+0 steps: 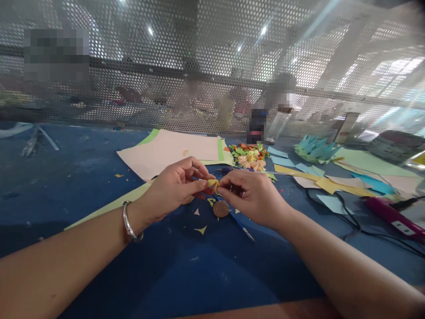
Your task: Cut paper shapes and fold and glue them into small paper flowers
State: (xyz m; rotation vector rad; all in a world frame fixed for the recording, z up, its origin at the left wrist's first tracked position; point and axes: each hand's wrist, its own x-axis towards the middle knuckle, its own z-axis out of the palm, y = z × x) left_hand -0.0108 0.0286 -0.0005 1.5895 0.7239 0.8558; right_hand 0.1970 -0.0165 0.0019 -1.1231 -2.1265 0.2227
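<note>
1. Paper (213, 183), yellow and folded, sits right between both hands, just past the brown disc (221, 208)!
2. Left hand (174, 186) pinches its left side, right hand (254, 195) grips its right; both touching, neither nearer.
3. Long axis? Cannot tell; fingers cover too much.

Before you, by count: bench (83, 177), one, blue. Your hands, two: left hand (172, 188), one; right hand (254, 195), one. Yellow paper piece (211, 182), one, between your fingers. Bracelet (126, 221), one visible. Brown round disc (221, 208), one. Blue-handled tool (237, 221), one. Large pale pink sheet (159, 155) at your centre-left, one. Spiky blue-green paper piece (317, 150), one. Purple power strip (392, 217), one. Heap of small coloured paper pieces (250, 157), one; its contents, too crowded for you to count.
</note>
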